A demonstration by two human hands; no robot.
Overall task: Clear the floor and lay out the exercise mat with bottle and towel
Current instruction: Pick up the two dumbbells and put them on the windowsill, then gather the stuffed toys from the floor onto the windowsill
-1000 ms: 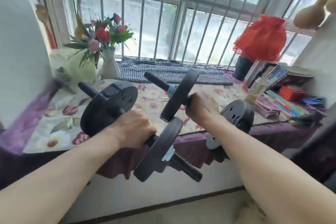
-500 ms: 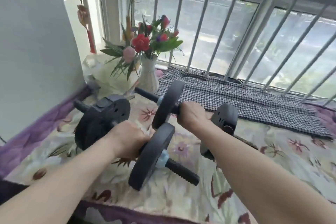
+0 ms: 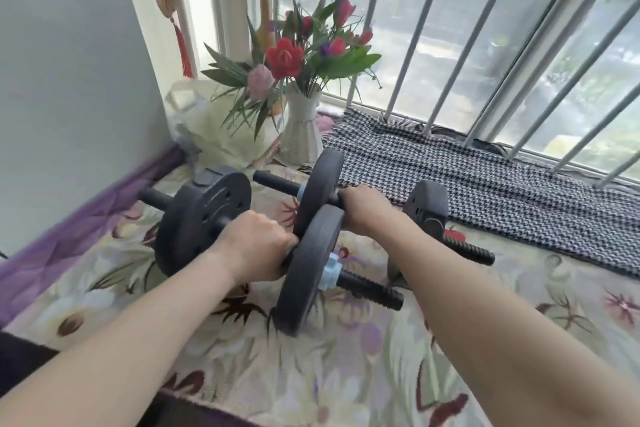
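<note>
Two black plate dumbbells lie side by side on the flowered cover of the window ledge. My left hand is closed round the bar of the left dumbbell, whose near plate rests on the cover. My right hand grips the bar of the right dumbbell, which reaches back to a plate at the edge of the checked cloth. The inner plates of the two dumbbells overlap between my hands. No mat, bottle or towel is in view.
A white woven vase of artificial flowers stands just behind the dumbbells, with a pale plastic bag to its left. A black-and-white checked cloth lies along the barred window. A white wall closes the left side.
My hands have carried both dumbbells forward and down over the ledge; they now sit lower, close to the vase, with the plates on the cover. The view has swung left.
</note>
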